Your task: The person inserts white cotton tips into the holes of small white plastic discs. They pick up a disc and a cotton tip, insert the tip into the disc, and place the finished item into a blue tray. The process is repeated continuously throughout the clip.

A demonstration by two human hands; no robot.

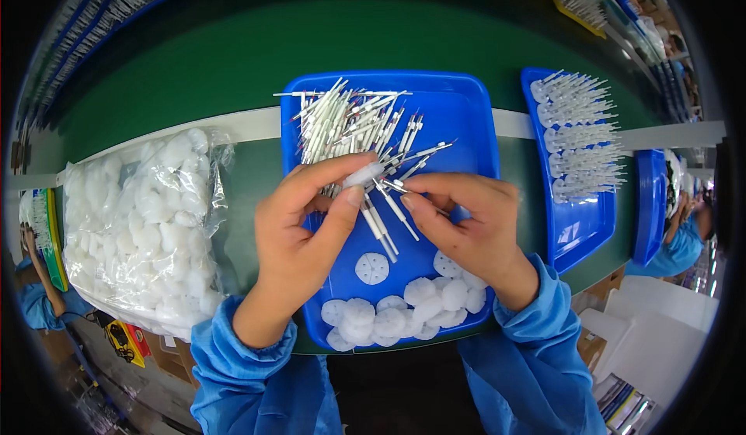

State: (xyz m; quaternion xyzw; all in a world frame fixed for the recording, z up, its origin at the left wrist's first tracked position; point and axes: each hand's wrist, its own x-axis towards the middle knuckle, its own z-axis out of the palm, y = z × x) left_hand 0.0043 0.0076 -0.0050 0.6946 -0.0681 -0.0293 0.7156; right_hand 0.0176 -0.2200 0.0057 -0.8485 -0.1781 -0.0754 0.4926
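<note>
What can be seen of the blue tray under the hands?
The blue tray is rectangular with rounded corners and a raised rim, seemingly plastic. It lies flat on the green table. A heap of thin white rods fills its far left, one poking past the rim; white discs crowd its near end. The left hand and right hand partly hide it.

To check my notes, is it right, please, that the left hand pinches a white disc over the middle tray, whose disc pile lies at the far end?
Not quite: the head view shows the disc pile at the near end of the tray; the rest stands.
</note>
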